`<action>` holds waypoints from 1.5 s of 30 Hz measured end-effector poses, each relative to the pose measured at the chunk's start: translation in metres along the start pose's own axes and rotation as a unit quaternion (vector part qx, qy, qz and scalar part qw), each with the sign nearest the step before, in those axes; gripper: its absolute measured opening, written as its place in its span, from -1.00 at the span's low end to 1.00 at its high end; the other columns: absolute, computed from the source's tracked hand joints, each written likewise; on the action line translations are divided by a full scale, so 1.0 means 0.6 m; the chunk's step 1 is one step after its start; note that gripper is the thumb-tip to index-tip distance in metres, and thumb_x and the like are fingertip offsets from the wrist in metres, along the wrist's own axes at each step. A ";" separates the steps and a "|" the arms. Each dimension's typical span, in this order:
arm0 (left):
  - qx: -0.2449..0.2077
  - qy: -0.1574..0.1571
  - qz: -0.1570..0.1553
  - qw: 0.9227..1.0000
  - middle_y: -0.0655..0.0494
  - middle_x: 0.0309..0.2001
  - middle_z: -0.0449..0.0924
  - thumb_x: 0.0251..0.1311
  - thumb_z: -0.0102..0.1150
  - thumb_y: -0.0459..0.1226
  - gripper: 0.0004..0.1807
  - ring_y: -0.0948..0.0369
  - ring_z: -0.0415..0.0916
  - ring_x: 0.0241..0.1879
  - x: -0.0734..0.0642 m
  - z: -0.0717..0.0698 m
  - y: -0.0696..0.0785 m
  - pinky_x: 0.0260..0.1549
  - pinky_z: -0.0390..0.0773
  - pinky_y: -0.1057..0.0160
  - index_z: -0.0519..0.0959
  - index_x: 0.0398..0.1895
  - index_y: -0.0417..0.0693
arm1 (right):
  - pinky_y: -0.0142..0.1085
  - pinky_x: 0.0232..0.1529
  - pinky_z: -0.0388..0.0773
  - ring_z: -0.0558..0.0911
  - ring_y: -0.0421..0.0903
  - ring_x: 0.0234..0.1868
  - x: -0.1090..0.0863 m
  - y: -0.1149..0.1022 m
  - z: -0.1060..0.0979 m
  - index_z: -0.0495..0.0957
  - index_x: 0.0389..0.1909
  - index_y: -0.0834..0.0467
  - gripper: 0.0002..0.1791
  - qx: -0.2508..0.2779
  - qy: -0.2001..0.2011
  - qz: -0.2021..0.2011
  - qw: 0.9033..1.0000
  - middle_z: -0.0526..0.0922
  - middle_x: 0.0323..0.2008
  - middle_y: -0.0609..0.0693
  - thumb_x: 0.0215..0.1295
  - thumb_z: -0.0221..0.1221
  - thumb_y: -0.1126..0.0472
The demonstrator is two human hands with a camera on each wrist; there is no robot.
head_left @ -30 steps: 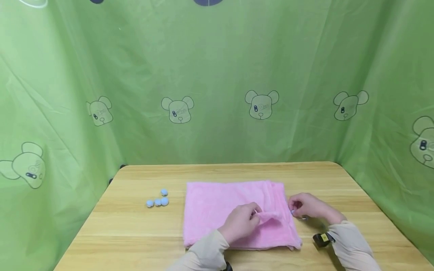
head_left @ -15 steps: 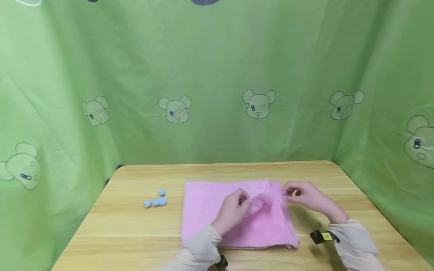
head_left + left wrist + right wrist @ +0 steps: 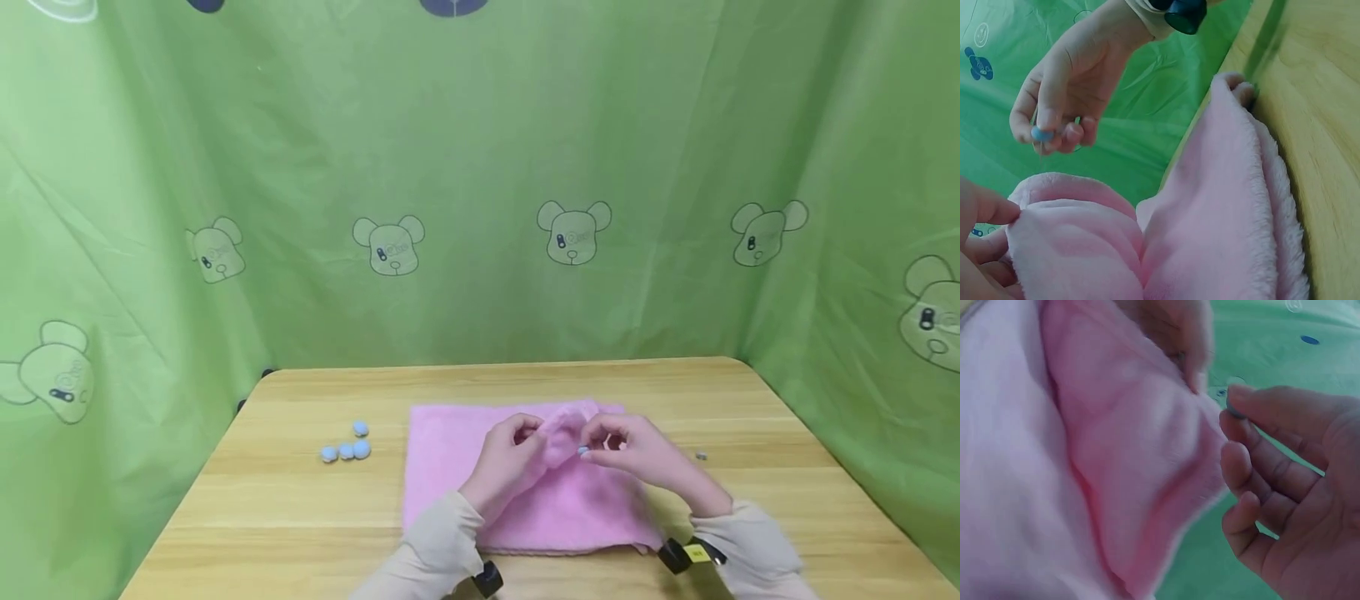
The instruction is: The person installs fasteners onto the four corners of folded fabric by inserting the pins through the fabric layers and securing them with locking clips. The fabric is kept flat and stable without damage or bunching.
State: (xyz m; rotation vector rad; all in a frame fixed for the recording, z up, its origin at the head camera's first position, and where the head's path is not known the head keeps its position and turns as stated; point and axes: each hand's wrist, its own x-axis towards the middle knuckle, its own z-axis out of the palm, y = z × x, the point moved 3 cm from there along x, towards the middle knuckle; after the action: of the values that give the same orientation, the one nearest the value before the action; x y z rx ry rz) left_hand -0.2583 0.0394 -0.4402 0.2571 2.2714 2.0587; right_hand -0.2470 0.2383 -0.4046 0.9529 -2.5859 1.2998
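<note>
A folded pink plush blanket (image 3: 450, 475) lies on the table. My left hand (image 3: 498, 462) pinches a raised fold of it between thumb and fingers, and the fold stands up loosely in the left wrist view. Just right of that fold, my right hand (image 3: 637, 450) pinches a small blue-headed pin (image 3: 1042, 134) between thumb and forefinger. A thin shaft shows below the pin's round head in the left wrist view. The right wrist view puts this hand close beside the edge of the lifted cloth, other fingers curled loosely.
Several round blue pieces (image 3: 362, 450) sit on the wooden table (image 3: 255, 517) left of the blanket. A small grey piece (image 3: 701, 456) lies to its right. A green curtain (image 3: 480, 317) printed with bear heads surrounds the table's back and sides.
My right hand has lifted the blue-headed pin from the table at the blanket's right edge and moved left to the fold. My left hand has raised the pinched cloth higher.
</note>
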 end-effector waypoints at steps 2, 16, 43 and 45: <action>-0.012 0.001 -0.007 1.000 0.10 -0.33 0.61 0.16 0.18 -0.32 -0.82 0.28 0.50 -0.32 0.000 0.000 -0.002 -0.28 0.56 0.35 0.63 -0.18 -0.11 | -0.42 -0.42 0.49 0.48 -0.32 -0.41 0.003 0.000 0.010 0.62 -0.33 0.00 -0.86 -0.002 -0.001 0.007 1.000 0.59 -0.43 -0.14 0.12 0.34 0.26; -0.042 -0.025 -0.025 0.999 0.09 -0.33 0.59 0.19 0.16 -0.29 -0.82 0.25 0.51 -0.36 -0.005 0.006 -0.004 -0.34 0.63 0.28 0.61 -0.15 -0.07 | -0.44 -0.40 0.49 0.47 -0.35 -0.42 0.014 -0.003 0.041 0.64 -0.34 0.05 -0.85 -0.032 0.049 0.009 0.998 0.64 -0.43 -0.07 0.07 0.35 0.32; 0.129 -0.086 0.109 0.982 0.19 -0.30 0.63 0.25 0.19 -0.20 -0.77 0.43 0.46 -0.40 -0.018 0.011 0.021 -0.39 0.54 0.45 0.65 -0.04 0.14 | -0.16 -0.10 0.67 0.69 -0.03 -0.21 0.021 0.015 0.047 0.59 -0.07 0.21 -0.49 -0.155 0.149 -0.059 0.975 0.72 -0.24 0.01 -0.15 0.43 0.47; 0.138 -0.086 0.112 0.980 0.23 -0.28 0.62 0.25 0.20 -0.16 -0.78 0.42 0.47 -0.38 -0.019 0.008 0.022 -0.36 0.53 0.45 0.66 -0.05 0.19 | -0.21 -0.13 0.67 0.69 -0.08 -0.25 0.021 0.013 0.049 0.64 -0.21 0.17 -0.60 -0.165 0.154 -0.075 0.971 0.73 -0.30 -0.03 -0.17 0.44 0.46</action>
State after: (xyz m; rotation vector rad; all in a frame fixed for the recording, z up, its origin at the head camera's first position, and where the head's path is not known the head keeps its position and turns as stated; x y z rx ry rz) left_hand -0.2452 0.0432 -0.4284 0.7089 2.5099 1.7189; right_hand -0.2562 0.2137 -0.4245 0.7958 -2.3385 0.8639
